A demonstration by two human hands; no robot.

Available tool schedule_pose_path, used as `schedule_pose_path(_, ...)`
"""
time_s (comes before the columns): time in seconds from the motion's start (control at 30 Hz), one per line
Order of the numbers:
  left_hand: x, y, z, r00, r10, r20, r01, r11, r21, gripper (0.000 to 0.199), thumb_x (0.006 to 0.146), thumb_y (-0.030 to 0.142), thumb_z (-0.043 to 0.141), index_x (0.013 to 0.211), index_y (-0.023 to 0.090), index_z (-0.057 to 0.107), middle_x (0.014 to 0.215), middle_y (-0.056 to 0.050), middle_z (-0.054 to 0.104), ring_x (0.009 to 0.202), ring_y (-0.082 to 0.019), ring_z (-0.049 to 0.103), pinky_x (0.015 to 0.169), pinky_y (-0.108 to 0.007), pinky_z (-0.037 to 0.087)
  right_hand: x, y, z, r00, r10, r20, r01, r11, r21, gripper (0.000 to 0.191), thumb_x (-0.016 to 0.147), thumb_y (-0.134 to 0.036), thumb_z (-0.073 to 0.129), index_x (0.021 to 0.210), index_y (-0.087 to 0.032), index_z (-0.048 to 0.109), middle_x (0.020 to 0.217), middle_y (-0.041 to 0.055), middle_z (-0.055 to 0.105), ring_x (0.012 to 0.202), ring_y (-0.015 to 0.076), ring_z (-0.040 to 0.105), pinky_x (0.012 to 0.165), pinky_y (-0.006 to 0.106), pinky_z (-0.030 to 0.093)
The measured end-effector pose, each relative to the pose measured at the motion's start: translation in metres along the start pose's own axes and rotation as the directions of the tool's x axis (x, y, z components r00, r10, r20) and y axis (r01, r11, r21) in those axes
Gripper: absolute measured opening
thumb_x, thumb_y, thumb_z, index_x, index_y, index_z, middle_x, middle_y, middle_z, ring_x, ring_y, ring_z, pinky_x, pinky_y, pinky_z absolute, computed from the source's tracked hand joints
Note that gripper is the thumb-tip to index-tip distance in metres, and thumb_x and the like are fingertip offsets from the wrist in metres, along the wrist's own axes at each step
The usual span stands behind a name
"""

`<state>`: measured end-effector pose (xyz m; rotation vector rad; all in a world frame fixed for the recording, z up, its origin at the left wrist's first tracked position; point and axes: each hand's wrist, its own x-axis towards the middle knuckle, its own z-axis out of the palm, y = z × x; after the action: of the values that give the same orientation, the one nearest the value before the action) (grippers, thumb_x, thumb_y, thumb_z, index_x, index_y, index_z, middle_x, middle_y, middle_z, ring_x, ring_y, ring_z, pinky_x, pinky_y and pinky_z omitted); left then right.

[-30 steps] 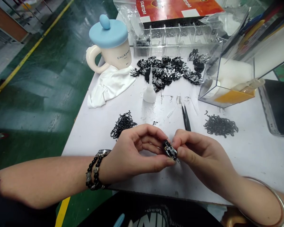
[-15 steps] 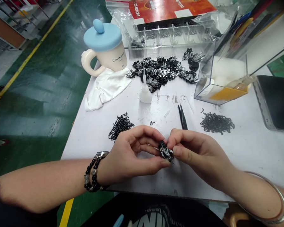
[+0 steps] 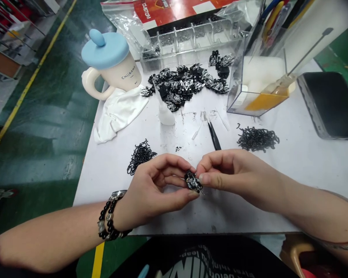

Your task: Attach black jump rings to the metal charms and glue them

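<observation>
Between the fingertips and thumb of my left hand [image 3: 159, 185] is a small black and silver metal-and-plastic part [image 3: 193, 181]. My right hand [image 3: 229, 170] is pinched closed at the right side of this part, thumb against index finger; whatever lies between them is hidden. Just beyond the right hand lies a pair of black tweezers [image 3: 214, 136]. One pile of small curved black pieces [image 3: 140, 156] lies beside my left hand, and a second pile of black pieces [image 3: 258, 139] is beyond my right wrist. Farther back is a heap of similar black and silver parts [image 3: 187, 85].
A small white nozzle bottle [image 3: 166, 115] stands before the heap. Back left are a lidded mug [image 3: 123, 75] and white cloth [image 3: 118, 112]. A clear divided tray [image 3: 188, 56] lies behind. At right stand a clear tool holder [image 3: 258, 102] and a dark phone-like slab [image 3: 330, 104].
The whole view has shifted, so the table items appear farther left. Both hands stay together around the small part, which is turned slightly; the right fingertips sit a little more at its edge.
</observation>
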<state>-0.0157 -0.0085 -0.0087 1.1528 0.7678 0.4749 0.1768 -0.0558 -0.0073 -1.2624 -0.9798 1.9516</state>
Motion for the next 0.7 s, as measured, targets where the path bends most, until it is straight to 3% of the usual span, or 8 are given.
schedule_pose_path(0.13, -0.0006, -0.0011, -0.0024, 1.000, -0.031, 0.007, 0.031, 0.999, -0.011, 0.034, 0.063, 0.006, 0.077, 0.091, 0.017, 0.060, 0.084, -0.001, 0.070, 0.072, -0.009, 0.067, 0.070, -0.013, 0.054, 0.0004, -0.0014, -0.0009, 1.000, -0.007, -0.011, 0.006, 0.999, -0.046, 0.021, 0.074, -0.038, 0.069, 0.077, -0.018, 0.063, 0.056, -0.0047, 0.042, 0.054, 0.0062, 0.036, 0.050, 0.022, 0.025)
schedule_pose_path(0.37, 0.0014, -0.0039, -0.0028, 0.999, -0.053, -0.007, 0.052, 0.996, -0.068, 0.031, 0.066, 0.007, 0.076, 0.091, 0.017, 0.062, 0.088, -0.002, 0.071, 0.071, -0.008, 0.066, 0.068, -0.012, 0.055, 0.0025, -0.0012, -0.0009, 0.997, -0.072, -0.026, 0.070, 0.996, -0.062, 0.026, 0.076, -0.043, 0.064, 0.078, -0.016, 0.064, 0.064, -0.0010, 0.052, 0.060, 0.0085, 0.044, 0.053, 0.024, 0.031)
schedule_pose_path(0.7, -0.0001, -0.0086, -0.0060, 0.996, -0.082, 0.034, 0.087, 0.983, -0.161, 0.028, 0.070, 0.009, 0.075, 0.094, 0.019, 0.063, 0.080, 0.002, 0.071, 0.066, -0.003, 0.062, 0.065, -0.006, 0.050, 0.0009, -0.0008, -0.0005, 0.984, -0.171, -0.052, 0.159, 0.971, -0.181, 0.020, 0.078, -0.038, 0.064, 0.080, -0.019, 0.065, 0.053, -0.0061, 0.034, 0.050, 0.0055, 0.034, 0.045, 0.020, 0.027)
